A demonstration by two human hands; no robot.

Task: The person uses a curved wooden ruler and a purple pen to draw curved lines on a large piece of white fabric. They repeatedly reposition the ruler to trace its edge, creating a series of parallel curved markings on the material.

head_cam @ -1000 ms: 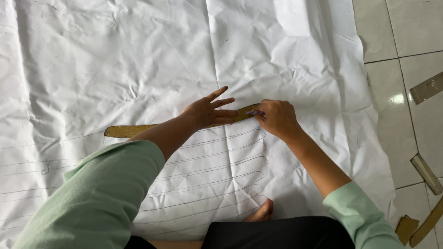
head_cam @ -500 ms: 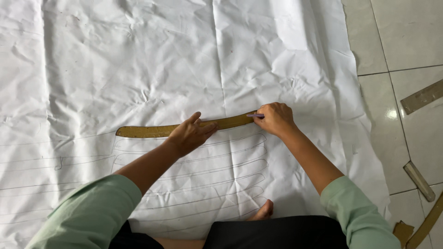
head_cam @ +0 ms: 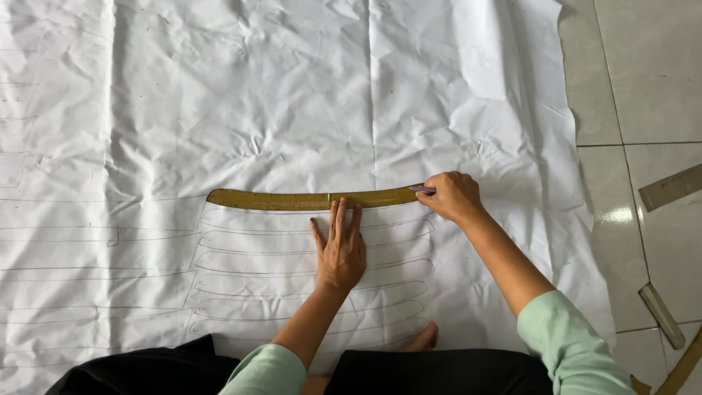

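A long curved brown template (head_cam: 292, 199) lies on a large crinkled white sheet (head_cam: 292, 110) spread over the floor. My left hand (head_cam: 340, 249) is flat on the sheet just below the template, fingers together, fingertips touching its lower edge. At the template's right end, my right hand (head_cam: 453, 196) grips a thin pen (head_cam: 422, 189), its tip against the template's end. Several curved outlines (head_cam: 307, 285) of the same shape are drawn in rows below the template.
Grey floor tiles (head_cam: 643, 80) lie to the right of the sheet. Several brown rulers and strips (head_cam: 669, 187) rest on the tiles at the right edge. My foot (head_cam: 423, 339) and black-clothed legs are at the bottom.
My left hand has slid to the right along the template and turned so its fingers point up. The right hand stays at the template's right end. The view has shifted.
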